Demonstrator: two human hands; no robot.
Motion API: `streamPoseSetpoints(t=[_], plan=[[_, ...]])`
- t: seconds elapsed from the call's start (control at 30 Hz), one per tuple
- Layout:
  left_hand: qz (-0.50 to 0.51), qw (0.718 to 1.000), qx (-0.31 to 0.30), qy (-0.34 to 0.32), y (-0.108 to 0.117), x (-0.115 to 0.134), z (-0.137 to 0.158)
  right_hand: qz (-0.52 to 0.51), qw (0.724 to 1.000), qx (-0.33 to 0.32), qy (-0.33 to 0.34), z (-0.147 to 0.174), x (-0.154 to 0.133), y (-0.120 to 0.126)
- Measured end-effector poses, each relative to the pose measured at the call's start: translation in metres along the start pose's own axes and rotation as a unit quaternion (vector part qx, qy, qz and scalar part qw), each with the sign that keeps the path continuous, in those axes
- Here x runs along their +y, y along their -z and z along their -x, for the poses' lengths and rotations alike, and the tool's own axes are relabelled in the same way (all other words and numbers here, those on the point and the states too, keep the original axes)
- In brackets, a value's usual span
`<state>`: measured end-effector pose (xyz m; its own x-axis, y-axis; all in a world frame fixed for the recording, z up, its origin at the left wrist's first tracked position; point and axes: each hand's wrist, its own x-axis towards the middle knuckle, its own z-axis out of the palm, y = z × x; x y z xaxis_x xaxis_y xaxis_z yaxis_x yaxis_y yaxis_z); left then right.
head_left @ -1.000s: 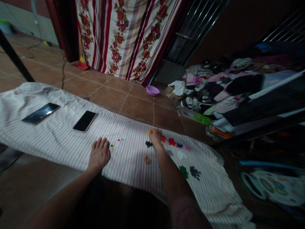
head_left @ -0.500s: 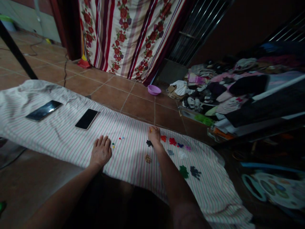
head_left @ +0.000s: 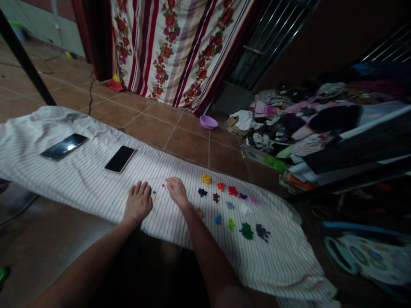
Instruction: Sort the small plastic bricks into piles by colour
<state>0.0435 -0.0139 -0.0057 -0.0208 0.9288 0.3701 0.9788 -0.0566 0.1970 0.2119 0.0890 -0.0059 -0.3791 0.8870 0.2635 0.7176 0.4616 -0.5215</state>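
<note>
My left hand (head_left: 138,201) lies flat on the striped cloth (head_left: 173,222), fingers stretched out. Just right of its fingertips are a small green piece (head_left: 154,192) and a yellow one (head_left: 154,196). My right hand (head_left: 176,190) has its thumb and fingers pinched together beside a small red piece (head_left: 163,185); what they hold is too small to make out. Further right lie little heaps sorted by colour: yellow (head_left: 206,178), black (head_left: 202,192), brown (head_left: 216,197), orange (head_left: 220,186), red (head_left: 232,191), blue (head_left: 218,219), lime (head_left: 230,224), green (head_left: 246,231) and several more. My right forearm partly covers the tan heap (head_left: 200,212).
Two phones, one nearer (head_left: 120,159) and one farther left (head_left: 64,146), rest on the cloth. Beyond its far edge a purple basin (head_left: 208,122) stands on the tiled floor. Piled clothes (head_left: 289,115) are at right, and a flowered curtain (head_left: 180,51) hangs behind.
My right hand has moved left from the yellow heap to the small red piece, uncovering the yellow, brown, blue and lime heaps. A small light-blue piece is now hidden. My left hand stays put.
</note>
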Motion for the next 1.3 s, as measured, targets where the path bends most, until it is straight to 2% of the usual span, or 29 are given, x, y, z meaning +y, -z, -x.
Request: streamPoseSetpoints(t=[0.33,0.5,0.87,1.0,1.3], plan=[[0.031,0.999,-0.009,0.008,0.004,0.001,-0.001,0.018,0.999,0.035,0.001,0.016,-0.004,-0.012],[0.023,1.0,-0.016,0.004,0.004,0.001,0.0,0.033,0.997,0.059,-0.022,0.027,-0.008,-0.015],[0.041,0.999,0.002,0.0,0.001,-0.002,0.001,0.089,0.993,0.048,-0.068,0.053,-0.019,-0.018],[0.05,0.999,-0.007,0.002,0.002,-0.002,0.0,0.104,0.99,0.062,-0.067,0.07,-0.024,-0.014],[0.048,0.999,-0.015,0.005,0.005,-0.001,0.001,0.145,0.987,0.028,-0.067,0.105,-0.029,0.008]])
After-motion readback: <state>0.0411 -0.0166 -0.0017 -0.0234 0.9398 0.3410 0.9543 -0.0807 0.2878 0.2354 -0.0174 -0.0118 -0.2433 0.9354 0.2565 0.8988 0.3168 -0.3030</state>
